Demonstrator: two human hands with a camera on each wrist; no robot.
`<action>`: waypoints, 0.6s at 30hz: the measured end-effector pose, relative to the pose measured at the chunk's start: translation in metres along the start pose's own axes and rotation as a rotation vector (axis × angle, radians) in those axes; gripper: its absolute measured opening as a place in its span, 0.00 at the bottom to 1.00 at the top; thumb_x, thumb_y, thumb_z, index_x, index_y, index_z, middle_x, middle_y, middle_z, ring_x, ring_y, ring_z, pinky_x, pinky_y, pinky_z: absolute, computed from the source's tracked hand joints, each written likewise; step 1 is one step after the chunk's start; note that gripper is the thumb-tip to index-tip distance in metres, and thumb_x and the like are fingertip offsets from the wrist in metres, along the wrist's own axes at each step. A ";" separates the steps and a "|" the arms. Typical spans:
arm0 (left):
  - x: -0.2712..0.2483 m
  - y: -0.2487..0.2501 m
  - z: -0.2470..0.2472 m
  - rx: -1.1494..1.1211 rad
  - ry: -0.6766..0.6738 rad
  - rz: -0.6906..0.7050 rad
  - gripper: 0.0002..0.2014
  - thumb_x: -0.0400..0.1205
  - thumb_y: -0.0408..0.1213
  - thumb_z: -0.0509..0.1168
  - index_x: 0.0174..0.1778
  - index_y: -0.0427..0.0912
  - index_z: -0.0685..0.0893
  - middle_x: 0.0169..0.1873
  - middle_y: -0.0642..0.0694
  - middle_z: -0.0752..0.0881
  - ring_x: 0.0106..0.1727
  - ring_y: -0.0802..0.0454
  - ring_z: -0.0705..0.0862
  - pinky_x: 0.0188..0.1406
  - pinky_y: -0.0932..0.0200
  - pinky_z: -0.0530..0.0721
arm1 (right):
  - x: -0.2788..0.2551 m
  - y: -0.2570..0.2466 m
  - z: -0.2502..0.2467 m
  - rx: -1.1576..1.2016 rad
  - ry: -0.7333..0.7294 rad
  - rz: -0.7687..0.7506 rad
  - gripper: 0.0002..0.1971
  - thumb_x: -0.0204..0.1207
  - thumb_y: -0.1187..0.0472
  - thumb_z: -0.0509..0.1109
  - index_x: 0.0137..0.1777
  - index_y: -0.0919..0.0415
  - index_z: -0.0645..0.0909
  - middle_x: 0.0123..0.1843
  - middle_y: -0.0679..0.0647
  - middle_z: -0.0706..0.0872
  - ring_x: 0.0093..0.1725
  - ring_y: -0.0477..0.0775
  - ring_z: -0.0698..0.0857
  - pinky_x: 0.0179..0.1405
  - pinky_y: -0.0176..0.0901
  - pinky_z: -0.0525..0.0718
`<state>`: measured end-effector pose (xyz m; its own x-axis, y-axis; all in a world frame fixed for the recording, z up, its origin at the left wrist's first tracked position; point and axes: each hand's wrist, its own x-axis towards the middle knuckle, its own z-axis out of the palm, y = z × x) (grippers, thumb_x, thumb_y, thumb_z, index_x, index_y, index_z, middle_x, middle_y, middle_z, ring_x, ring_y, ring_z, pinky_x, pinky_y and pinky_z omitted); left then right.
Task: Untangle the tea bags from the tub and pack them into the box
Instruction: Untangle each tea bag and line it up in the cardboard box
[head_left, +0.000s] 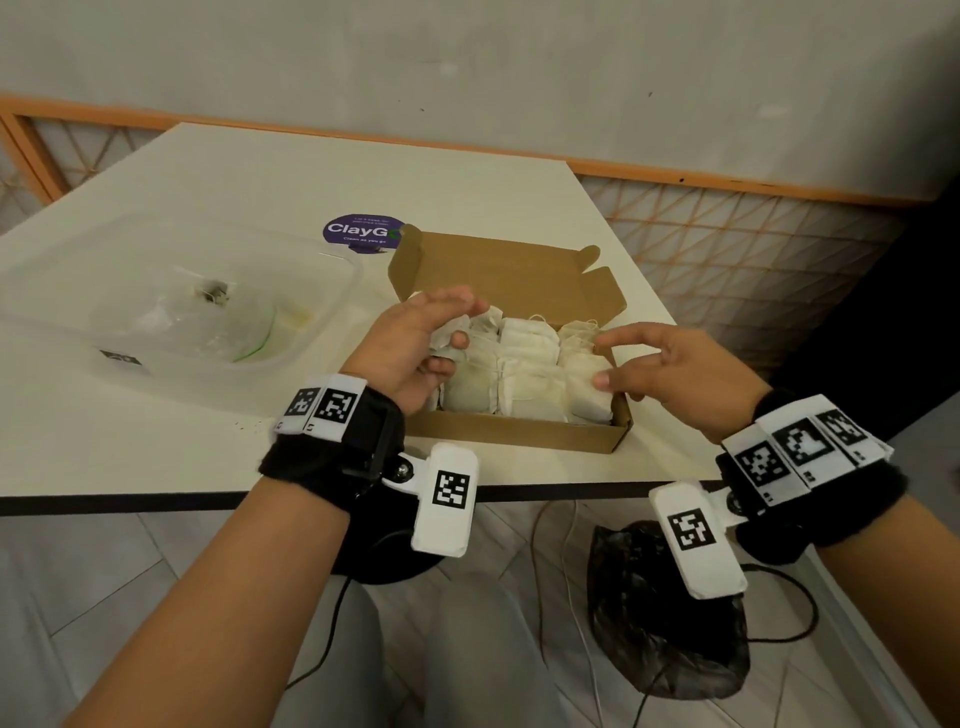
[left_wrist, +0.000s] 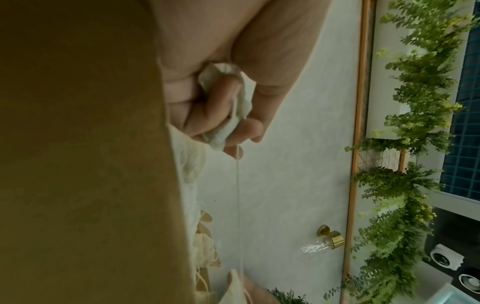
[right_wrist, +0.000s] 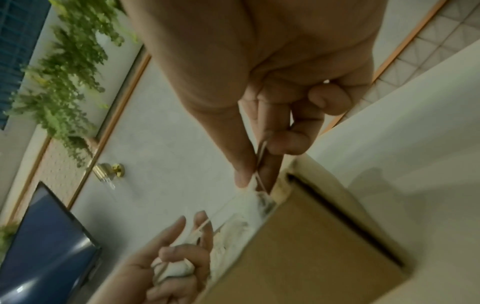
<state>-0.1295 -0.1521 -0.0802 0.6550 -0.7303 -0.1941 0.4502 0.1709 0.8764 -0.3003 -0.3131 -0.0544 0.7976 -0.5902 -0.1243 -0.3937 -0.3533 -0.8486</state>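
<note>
An open cardboard box (head_left: 519, 434) near the table's front edge holds several pale tea bags (head_left: 524, 364) packed in rows. My left hand (head_left: 447, 338) hovers over the box's left side and grips a crumpled tea bag (left_wrist: 228, 115) in its curled fingers. A thin string (left_wrist: 237, 195) runs from that bag to my right hand (head_left: 602, 358) over the box's right side, where thumb and forefinger pinch the string (right_wrist: 259, 164). The clear plastic tub (head_left: 322, 291) stands to the left with only a crumpled clear wrapper and a few crumbs visible inside.
A purple round sticker (head_left: 363, 234) lies on the white table (head_left: 156, 447) behind the box. The table's dark front edge runs just below my wrists. On the floor are a black bag (head_left: 665, 613) and cables. A wall stands close behind the table.
</note>
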 end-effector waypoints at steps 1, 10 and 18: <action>0.000 0.000 -0.001 -0.005 -0.003 0.007 0.02 0.82 0.34 0.64 0.49 0.44 0.80 0.41 0.52 0.86 0.22 0.63 0.73 0.13 0.72 0.61 | -0.001 -0.001 -0.002 0.019 0.005 -0.015 0.18 0.68 0.62 0.77 0.58 0.52 0.81 0.28 0.52 0.84 0.32 0.46 0.78 0.39 0.33 0.75; 0.004 -0.001 -0.003 -0.035 -0.023 0.013 0.02 0.84 0.37 0.63 0.49 0.43 0.78 0.42 0.51 0.84 0.22 0.63 0.75 0.12 0.72 0.62 | -0.003 0.010 0.011 -0.271 0.062 -0.123 0.23 0.68 0.61 0.77 0.62 0.48 0.77 0.32 0.47 0.88 0.31 0.40 0.81 0.45 0.34 0.77; 0.002 0.001 -0.001 -0.105 -0.041 -0.054 0.05 0.85 0.40 0.61 0.49 0.42 0.78 0.41 0.47 0.86 0.27 0.59 0.79 0.12 0.72 0.62 | -0.017 0.005 0.024 -0.704 0.230 -0.448 0.06 0.74 0.55 0.69 0.48 0.49 0.84 0.43 0.46 0.75 0.46 0.46 0.72 0.53 0.48 0.71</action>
<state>-0.1271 -0.1532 -0.0798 0.6035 -0.7664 -0.2200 0.5468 0.1969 0.8137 -0.3051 -0.2875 -0.0686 0.8629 -0.3929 0.3178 -0.3162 -0.9104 -0.2670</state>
